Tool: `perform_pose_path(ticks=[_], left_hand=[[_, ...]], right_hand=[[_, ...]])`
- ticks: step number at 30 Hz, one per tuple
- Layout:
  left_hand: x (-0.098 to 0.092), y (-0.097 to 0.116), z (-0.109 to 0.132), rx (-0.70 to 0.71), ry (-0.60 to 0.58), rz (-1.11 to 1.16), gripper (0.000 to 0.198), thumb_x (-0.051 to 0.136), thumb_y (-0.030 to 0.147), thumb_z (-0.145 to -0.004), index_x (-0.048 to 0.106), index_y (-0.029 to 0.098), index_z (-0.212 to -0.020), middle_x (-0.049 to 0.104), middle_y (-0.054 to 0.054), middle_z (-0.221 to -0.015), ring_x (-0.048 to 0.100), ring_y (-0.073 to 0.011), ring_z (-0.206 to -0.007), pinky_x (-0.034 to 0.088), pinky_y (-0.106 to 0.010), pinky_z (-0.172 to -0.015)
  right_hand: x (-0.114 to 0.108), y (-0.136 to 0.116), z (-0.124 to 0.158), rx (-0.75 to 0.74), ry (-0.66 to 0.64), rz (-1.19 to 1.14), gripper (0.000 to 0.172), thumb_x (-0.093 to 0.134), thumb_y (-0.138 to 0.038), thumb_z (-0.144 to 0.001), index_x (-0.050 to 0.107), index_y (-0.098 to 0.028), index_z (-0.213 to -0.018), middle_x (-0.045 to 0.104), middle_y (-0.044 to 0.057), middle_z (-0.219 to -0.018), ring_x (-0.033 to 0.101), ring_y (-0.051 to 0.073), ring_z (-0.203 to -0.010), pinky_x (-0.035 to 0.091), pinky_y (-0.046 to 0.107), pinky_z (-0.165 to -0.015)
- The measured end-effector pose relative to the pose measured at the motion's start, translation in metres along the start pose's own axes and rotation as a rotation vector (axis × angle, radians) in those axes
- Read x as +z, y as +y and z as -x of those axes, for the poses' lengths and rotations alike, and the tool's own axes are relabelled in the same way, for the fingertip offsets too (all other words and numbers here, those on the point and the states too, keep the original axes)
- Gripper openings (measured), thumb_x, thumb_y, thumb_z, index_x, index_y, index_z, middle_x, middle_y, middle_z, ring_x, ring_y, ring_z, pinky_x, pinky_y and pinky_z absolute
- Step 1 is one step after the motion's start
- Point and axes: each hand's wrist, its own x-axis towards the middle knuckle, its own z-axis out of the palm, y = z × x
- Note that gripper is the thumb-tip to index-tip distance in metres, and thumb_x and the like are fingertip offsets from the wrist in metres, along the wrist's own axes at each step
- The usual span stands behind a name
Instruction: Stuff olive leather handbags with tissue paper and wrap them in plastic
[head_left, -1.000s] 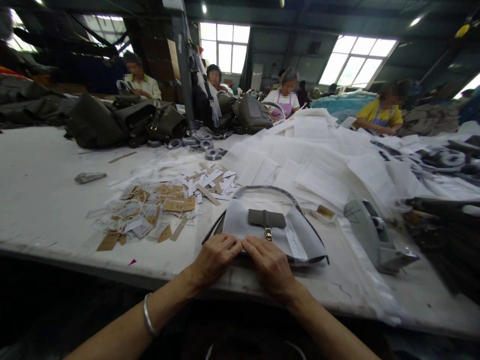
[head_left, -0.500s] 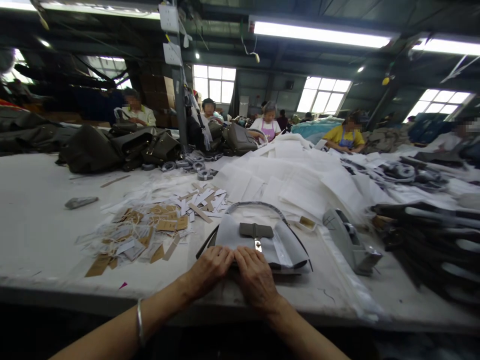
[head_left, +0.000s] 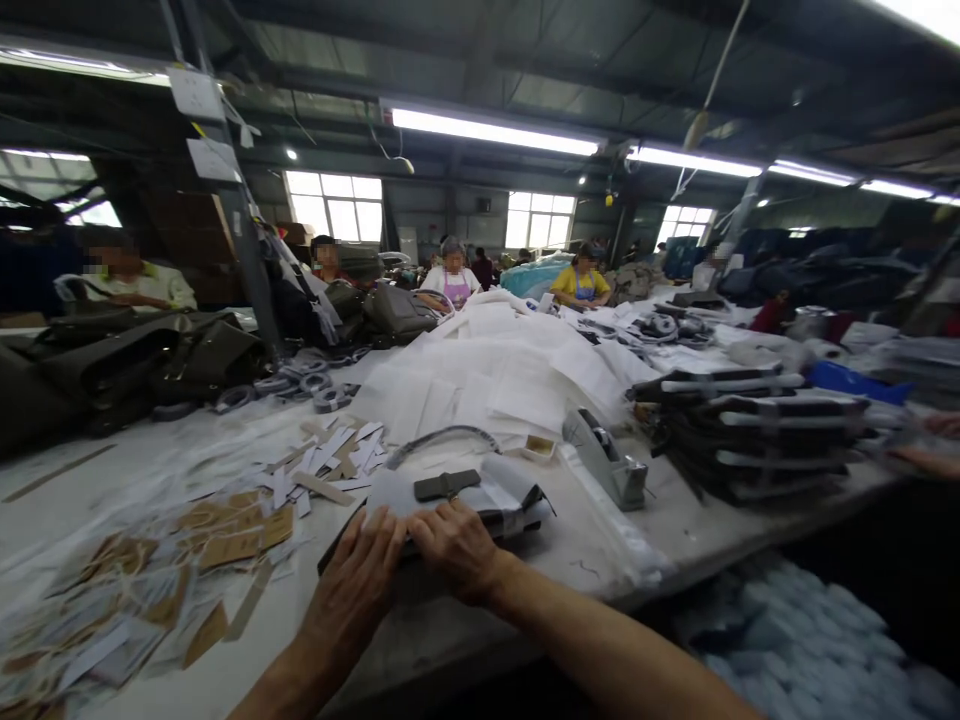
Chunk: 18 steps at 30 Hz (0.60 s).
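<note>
A dark grey handbag [head_left: 390,490] lies on the table in front of me, with pale wrapping over its front. Its wrapped handle [head_left: 442,432] arches up behind it. A grey-green flap tab [head_left: 448,485] shows at the middle of its front. My left hand [head_left: 364,560] rests on the bag's near left side, fingers stretched out and lying against it. Bent fingers of my right hand [head_left: 454,540] close on the bag's near edge, just below the tab. Both thumbs and the metal clasp are hidden or hard to make out.
Brown and white tags [head_left: 232,535] spread at left, beside paper strips [head_left: 330,460]. Behind the bag rises a heap of white sheets [head_left: 480,365]. A tape dispenser [head_left: 606,460] and stacked dark bags [head_left: 780,430] stand at right. A co-worker's hand [head_left: 930,455] shows at far right.
The view has swung right, so the table's contents sit further left. My left hand has flattened out on the bag. My right hand stays at the bag's front, now over the clasp area.
</note>
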Motion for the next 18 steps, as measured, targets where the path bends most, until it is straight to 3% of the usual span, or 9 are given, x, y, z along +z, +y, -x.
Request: perform_pose_path(ticks=[2,5,10,12,14,16,18], left_hand=[[0.002,-0.002,0.002,0.041,0.081,-0.057,0.040,0.036,0.004,-0.089,0.057,0.011,-0.122,0.064,-0.014,-0.122,0.055,-0.0288,-0.123,0.037,-0.045,-0.110],[0.004,-0.006,0.004,0.078,0.143,-0.021,0.039,0.036,0.003,-0.092,0.059,0.013,-0.122,0.067,-0.011,-0.118,0.061,-0.0244,-0.114,0.041,-0.038,-0.105],[0.009,-0.007,0.016,0.048,0.197,0.092,0.043,0.033,0.004,-0.093,0.058,0.016,-0.125,0.070,-0.009,-0.111,0.066,-0.0207,-0.102,0.046,-0.033,-0.097],[0.011,-0.006,0.024,0.021,0.160,0.131,0.047,0.032,0.004,-0.093,0.054,0.019,-0.132,0.069,-0.008,-0.114,0.066,-0.0199,-0.103,0.046,-0.033,-0.100],[0.013,-0.004,0.033,-0.009,0.111,0.168,0.053,0.032,0.003,-0.094,0.045,0.022,-0.142,0.069,-0.007,-0.118,0.065,-0.0195,-0.106,0.044,-0.034,-0.103],[0.014,-0.003,0.040,-0.032,0.090,0.202,0.059,0.032,0.003,-0.095,0.036,0.026,-0.149,0.069,-0.004,-0.120,0.065,-0.0187,-0.107,0.042,-0.033,-0.104],[0.016,-0.002,0.045,-0.055,0.078,0.229,0.064,0.031,0.002,-0.095,0.029,0.030,-0.152,0.069,-0.001,-0.120,0.065,-0.0174,-0.108,0.042,-0.031,-0.105]], right_hand=[[0.001,-0.001,-0.003,0.013,-0.028,-0.022,0.007,0.049,-0.021,-0.095,0.054,-0.018,-0.098,0.066,0.005,-0.087,0.058,0.022,-0.075,0.042,0.036,-0.069],[-0.002,-0.006,-0.006,0.055,-0.066,-0.073,0.009,0.051,-0.022,-0.093,0.054,-0.018,-0.100,0.067,0.005,-0.090,0.059,0.023,-0.078,0.043,0.037,-0.072],[-0.039,-0.003,0.016,0.188,-0.006,-0.308,0.037,0.062,-0.035,-0.090,0.053,-0.019,-0.122,0.068,0.007,-0.114,0.061,0.022,-0.102,0.045,0.035,-0.091],[-0.058,0.015,0.041,0.279,0.093,-0.351,0.035,0.056,-0.030,-0.094,0.053,-0.022,-0.128,0.067,0.006,-0.120,0.060,0.020,-0.109,0.045,0.034,-0.095],[-0.072,0.045,0.070,0.426,0.166,-0.326,0.029,0.048,-0.022,-0.097,0.060,-0.022,-0.123,0.069,0.006,-0.114,0.063,0.019,-0.105,0.048,0.032,-0.093],[-0.076,0.084,0.094,0.624,0.120,-0.253,0.029,0.045,-0.020,-0.096,0.064,-0.021,-0.118,0.070,0.007,-0.108,0.065,0.019,-0.101,0.051,0.032,-0.090],[-0.070,0.123,0.108,0.793,-0.020,-0.154,0.032,0.042,-0.021,-0.096,0.064,-0.018,-0.120,0.070,0.009,-0.111,0.065,0.020,-0.103,0.051,0.033,-0.091]])
